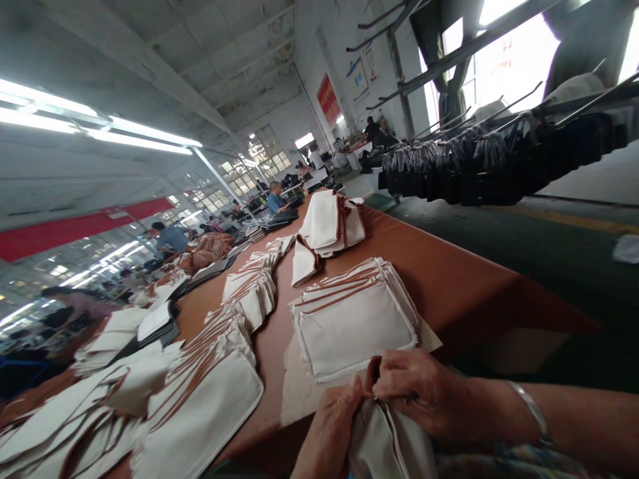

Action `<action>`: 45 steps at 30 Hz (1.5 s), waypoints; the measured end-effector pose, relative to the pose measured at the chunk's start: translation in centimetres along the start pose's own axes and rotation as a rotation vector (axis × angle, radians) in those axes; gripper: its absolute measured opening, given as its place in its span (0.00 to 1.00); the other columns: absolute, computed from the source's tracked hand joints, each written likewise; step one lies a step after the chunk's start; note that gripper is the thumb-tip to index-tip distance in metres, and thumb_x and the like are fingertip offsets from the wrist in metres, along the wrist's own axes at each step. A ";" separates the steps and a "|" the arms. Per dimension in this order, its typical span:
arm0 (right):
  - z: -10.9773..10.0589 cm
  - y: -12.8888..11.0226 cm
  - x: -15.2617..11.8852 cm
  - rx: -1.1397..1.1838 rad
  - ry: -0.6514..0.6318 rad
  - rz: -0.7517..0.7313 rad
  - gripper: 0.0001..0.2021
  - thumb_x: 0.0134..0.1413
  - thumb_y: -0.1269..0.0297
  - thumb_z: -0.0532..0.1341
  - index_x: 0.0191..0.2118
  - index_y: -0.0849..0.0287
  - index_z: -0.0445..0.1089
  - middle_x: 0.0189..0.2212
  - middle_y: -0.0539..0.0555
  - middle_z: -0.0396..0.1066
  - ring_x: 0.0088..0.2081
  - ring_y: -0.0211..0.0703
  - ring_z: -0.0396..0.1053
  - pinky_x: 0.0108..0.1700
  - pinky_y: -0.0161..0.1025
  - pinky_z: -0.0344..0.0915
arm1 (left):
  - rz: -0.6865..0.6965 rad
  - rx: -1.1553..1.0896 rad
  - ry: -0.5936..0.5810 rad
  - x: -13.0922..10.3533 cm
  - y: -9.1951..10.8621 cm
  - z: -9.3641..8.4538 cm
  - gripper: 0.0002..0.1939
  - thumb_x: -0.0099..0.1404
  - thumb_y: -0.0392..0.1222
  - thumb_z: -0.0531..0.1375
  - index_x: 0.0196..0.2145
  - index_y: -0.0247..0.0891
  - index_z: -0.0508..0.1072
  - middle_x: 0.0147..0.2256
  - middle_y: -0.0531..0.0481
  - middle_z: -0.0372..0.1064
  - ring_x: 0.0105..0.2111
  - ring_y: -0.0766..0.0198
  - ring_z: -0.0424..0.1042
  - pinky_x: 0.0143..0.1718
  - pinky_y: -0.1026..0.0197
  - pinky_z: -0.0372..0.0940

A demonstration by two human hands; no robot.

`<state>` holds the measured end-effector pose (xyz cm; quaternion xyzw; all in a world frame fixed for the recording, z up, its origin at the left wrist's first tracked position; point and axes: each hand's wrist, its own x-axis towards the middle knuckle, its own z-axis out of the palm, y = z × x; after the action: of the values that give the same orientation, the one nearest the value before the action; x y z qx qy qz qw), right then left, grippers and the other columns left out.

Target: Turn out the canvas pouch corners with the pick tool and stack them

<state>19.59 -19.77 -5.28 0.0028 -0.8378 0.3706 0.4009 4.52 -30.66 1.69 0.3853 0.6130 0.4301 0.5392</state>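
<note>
At the bottom centre, my left hand (332,426) grips the edge of a cream fabric piece (387,442) with brown trim. Close beside it, my right hand (424,386) pinches the brown trim at the top of the same piece, and a metal bangle circles that wrist. The lower part of the piece hangs toward me and runs out of the frame. Just beyond my hands lies a stack of cream pieces (357,329) with brown edges, resting on a beige sheet (294,396).
The brown table (429,266) carries a folded cream pile (322,223) farther back and a long fanned row of cream pieces (200,406) on the left. Black items hang from a rack (464,176) at right. Several people work in the background.
</note>
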 end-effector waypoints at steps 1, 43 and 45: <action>-0.1 0.0 -0.1 -0.075 -0.030 -0.030 0.08 0.61 0.72 0.54 0.35 0.60 0.70 0.30 0.55 0.68 0.33 0.41 0.65 0.34 0.36 0.60 | -0.019 -0.063 -0.044 0.1 -0.2 0.1 0.33 0.62 0.69 0.57 0.29 0.32 0.79 0.25 0.46 0.71 0.25 0.64 0.65 0.28 0.63 0.59; -2.6 -0.2 2.0 0.782 -0.289 0.418 0.23 0.60 0.47 0.62 0.27 0.63 0.63 0.24 0.46 0.54 0.26 0.32 0.48 0.25 0.32 0.44 | -0.045 -0.231 0.080 -1.1 1.4 -1.1 0.17 0.50 0.46 0.69 0.18 0.32 0.70 0.18 0.56 0.58 0.21 0.71 0.53 0.25 0.67 0.47; -2.5 0.0 2.0 0.760 -0.293 0.402 0.22 0.61 0.47 0.62 0.27 0.64 0.64 0.25 0.47 0.55 0.27 0.32 0.49 0.26 0.33 0.45 | -0.060 -0.218 0.034 -1.2 1.5 -1.2 0.14 0.48 0.42 0.68 0.17 0.34 0.67 0.16 0.59 0.53 0.19 0.73 0.47 0.23 0.67 0.42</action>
<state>19.95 -17.61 -2.95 0.0395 -0.6742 0.7179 0.1689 3.48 -31.37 3.58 0.2983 0.5828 0.4843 0.5803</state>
